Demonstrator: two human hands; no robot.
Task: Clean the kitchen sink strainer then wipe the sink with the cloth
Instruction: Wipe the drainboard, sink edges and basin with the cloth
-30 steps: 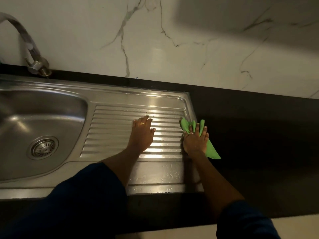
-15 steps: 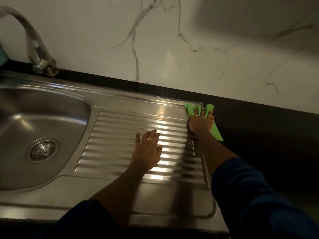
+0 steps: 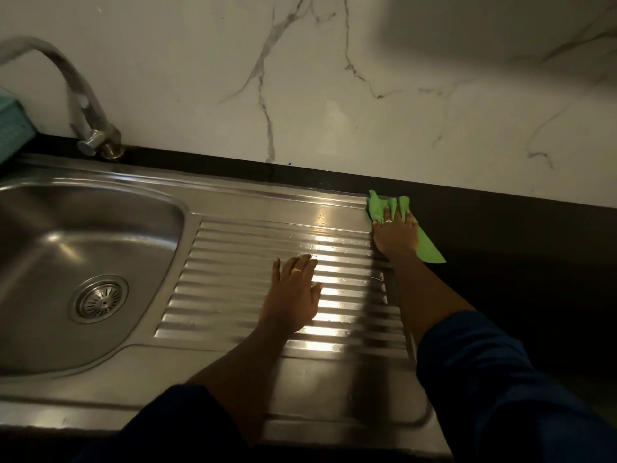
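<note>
I am pressing the green cloth [image 3: 430,250] flat under my right hand [image 3: 396,234], fingers spread, at the far right corner of the sink [image 3: 233,200]. My left hand [image 3: 293,294] is resting, fingers apart, on the drainboard [image 3: 230,262]. Wiping is underway; the next move probably calls for sweeping leftward.

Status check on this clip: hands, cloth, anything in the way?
Left hand flat on drainboard. Right hand presses cloth at drainboard's far right corner. Nothing blocking.
</note>
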